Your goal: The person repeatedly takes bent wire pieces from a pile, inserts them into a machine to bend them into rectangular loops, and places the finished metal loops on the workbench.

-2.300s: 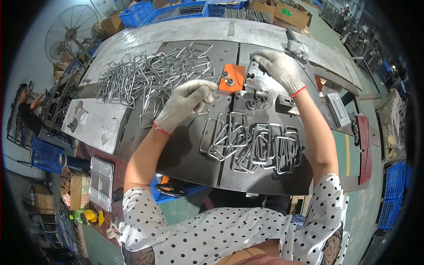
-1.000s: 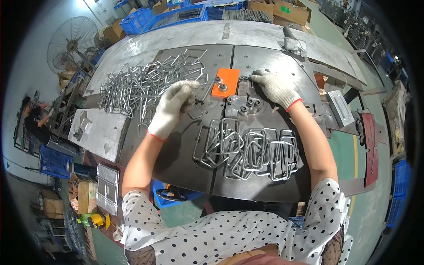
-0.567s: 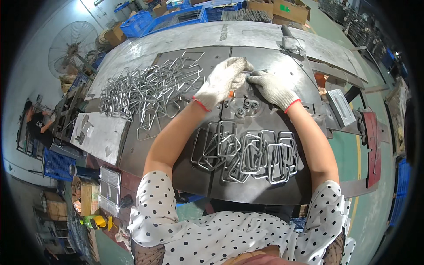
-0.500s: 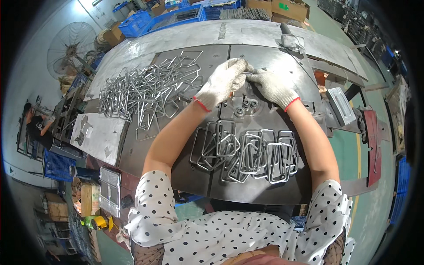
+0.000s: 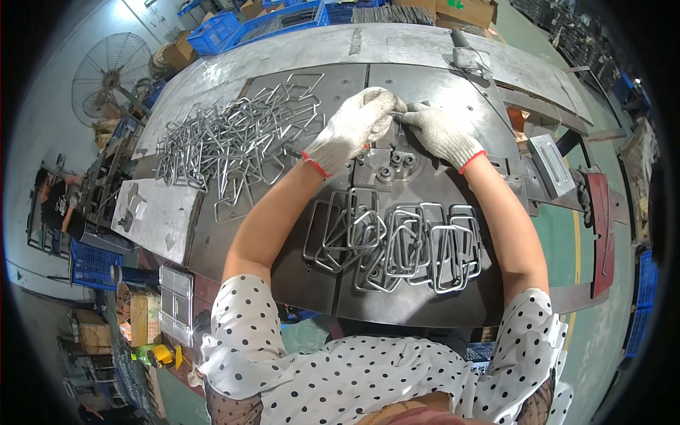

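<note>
Both my hands wear white knitted gloves with red cuffs and meet above the far middle of the steel table point(image 5: 297, 297). My left hand point(image 5: 360, 126) is closed, its fingertips pinched on a thin grey metal piece, mostly hidden by the gloves. From the other side my right hand point(image 5: 438, 134) pinches at the same spot. Just below them sits a metal fixture point(image 5: 386, 170) with several round bolts or posts. Finished-looking rectangular wire loops point(image 5: 365, 219) lie overlapping between my forearms. A larger heap of bent wire frames point(image 5: 234, 142) lies left of my left hand.
At the far edge stand blue crates point(image 5: 212, 34) and cardboard boxes point(image 5: 464, 10). A grey metal box point(image 5: 549, 166) sits off the table's right side. A large fan point(image 5: 110, 78) and another person point(image 5: 57, 205) are at the left.
Both hands stay together over the fixture with only a slight shift. The whole view has tilted a little; the person at the left has moved slightly.
</note>
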`<move>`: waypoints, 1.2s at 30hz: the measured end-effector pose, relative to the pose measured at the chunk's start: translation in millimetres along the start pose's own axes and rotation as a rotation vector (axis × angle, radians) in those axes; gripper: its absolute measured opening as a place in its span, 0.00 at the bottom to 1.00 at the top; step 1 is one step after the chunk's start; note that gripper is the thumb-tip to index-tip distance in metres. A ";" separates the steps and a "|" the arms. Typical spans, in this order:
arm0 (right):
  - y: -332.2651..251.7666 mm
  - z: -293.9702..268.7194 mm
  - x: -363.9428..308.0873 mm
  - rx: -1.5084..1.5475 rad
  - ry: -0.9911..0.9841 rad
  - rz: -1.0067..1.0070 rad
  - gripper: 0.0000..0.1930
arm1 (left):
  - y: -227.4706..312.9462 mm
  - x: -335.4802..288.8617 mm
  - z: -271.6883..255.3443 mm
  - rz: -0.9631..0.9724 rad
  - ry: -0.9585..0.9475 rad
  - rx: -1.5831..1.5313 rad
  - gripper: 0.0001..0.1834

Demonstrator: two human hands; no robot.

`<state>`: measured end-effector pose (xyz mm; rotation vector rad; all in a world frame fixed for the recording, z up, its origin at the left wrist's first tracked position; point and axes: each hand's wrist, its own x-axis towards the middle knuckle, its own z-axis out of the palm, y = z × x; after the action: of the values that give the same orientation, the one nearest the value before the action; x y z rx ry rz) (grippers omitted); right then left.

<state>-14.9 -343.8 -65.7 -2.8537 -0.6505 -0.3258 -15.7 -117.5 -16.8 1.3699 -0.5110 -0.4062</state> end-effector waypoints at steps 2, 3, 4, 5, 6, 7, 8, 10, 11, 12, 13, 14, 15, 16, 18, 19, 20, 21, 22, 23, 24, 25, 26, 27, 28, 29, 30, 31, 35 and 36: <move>3.0 0.8 2.1 -0.003 -0.014 0.008 0.21 | 0.3 0.8 1.6 0.013 -0.015 -0.021 0.16; 2.8 1.3 3.1 -0.005 -0.027 0.012 0.21 | -0.2 0.4 0.0 0.012 -0.013 -0.021 0.16; 2.3 1.9 3.1 -0.004 -0.027 0.011 0.21 | -0.1 0.1 -2.3 0.018 -0.018 -0.007 0.16; 1.7 2.4 3.2 0.010 -0.016 0.008 0.20 | -0.3 -0.4 -4.0 0.023 -0.022 0.008 0.16; 2.9 2.6 2.9 0.021 -0.005 0.009 0.20 | 0.2 -0.2 -2.2 0.024 -0.024 0.006 0.16; 3.8 2.9 2.2 0.019 -0.005 0.010 0.20 | 0.8 -0.3 0.0 0.008 -0.019 -0.010 0.16; 4.5 3.1 1.2 0.015 -0.014 0.022 0.20 | 1.2 -0.2 1.9 -0.007 -0.014 -0.027 0.16; 3.4 3.7 2.9 0.012 -0.018 0.023 0.20 | 1.8 -1.0 0.3 -0.006 -0.019 -0.040 0.16; 3.1 3.8 3.5 0.027 -0.008 0.011 0.20 | 2.0 -1.2 -0.6 -0.008 -0.027 -0.056 0.16; 4.0 4.5 2.8 0.041 0.000 0.003 0.20 | 0.4 -0.2 -0.5 -0.007 -0.028 -0.057 0.16; 4.8 5.4 2.6 0.039 0.000 0.003 0.20 | -1.1 1.1 -0.4 -0.009 -0.023 -0.069 0.16; 5.7 6.4 2.4 0.032 0.002 0.004 0.21 | -2.4 2.2 -0.7 -0.011 -0.018 -0.080 0.15; 5.7 7.0 2.7 0.026 0.004 0.003 0.21 | -2.3 2.0 -1.3 -0.010 -0.017 -0.079 0.15; 5.8 7.4 3.0 0.026 0.005 0.002 0.21 | -2.2 1.8 -1.8 -0.010 -0.018 -0.073 0.15; 6.5 7.8 3.7 0.035 0.002 -0.001 0.21 | -2.4 2.1 -3.3 -0.009 -0.019 -0.066 0.14; 6.9 7.8 3.7 0.035 0.002 -0.001 0.21 | -2.5 2.6 -4.6 -0.017 -0.026 -0.053 0.14; 7.2 7.9 3.5 0.036 0.009 -0.007 0.21 | -2.8 3.1 -5.6 -0.025 -0.033 -0.039 0.14; 6.7 7.7 3.5 0.039 0.015 -0.014 0.21 | -2.4 2.9 -5.7 -0.025 -0.033 -0.038 0.14; 6.2 7.4 3.5 0.039 0.016 -0.015 0.21 | -1.9 2.8 -5.7 -0.030 -0.026 -0.037 0.13; 5.7 7.2 3.7 0.039 0.009 -0.004 0.21 | -1.5 2.6 -5.6 -0.036 -0.020 -0.036 0.13; 5.0 6.3 3.4 0.037 0.001 0.007 0.21 | -1.5 3.0 -4.6 -0.036 -0.020 -0.037 0.13; 4.6 5.3 3.0 0.037 0.001 0.008 0.21 | -1.6 3.3 -3.2 -0.037 -0.005 -0.033 0.13; 4.3 4.2 2.6 0.020 -0.005 0.008 0.21 | -1.7 3.5 -2.3 -0.037 0.011 -0.030 0.12; 4.4 4.0 2.4 0.004 -0.009 0.007 0.21 | -1.6 3.3 -3.0 -0.037 0.011 -0.029 0.12; 5.3 4.9 2.5 0.004 -0.008 0.007 0.21 | -1.4 3.0 -4.0 -0.036 0.000 -0.028 0.12; 6.0 5.7 2.8 0.010 0.001 0.002 0.21 | -1.4 3.0 -4.8 -0.035 -0.012 -0.027 0.12; 5.4 5.8 3.2 0.016 0.009 -0.003 0.21 | -1.8 3.2 -5.5 -0.035 -0.011 -0.028 0.12; 5.0 5.5 3.3 0.017 0.009 -0.004 0.21 | -2.2 3.4 -6.2 -0.036 -0.015 -0.036 0.13; 7.0 5.8 3.1 0.019 -0.017 0.009 0.21 | -1.8 3.6 -3.9 -0.027 -0.018 -0.046 0.13; 7.4 6.1 3.4 0.023 -0.022 0.014 0.21 | -1.8 3.2 -4.2 -0.026 -0.017 -0.046 0.13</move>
<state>-7.6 -347.4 -71.7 -2.8424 -0.6344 -0.2833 -10.7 -116.2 -18.8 1.3310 -0.4960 -0.4486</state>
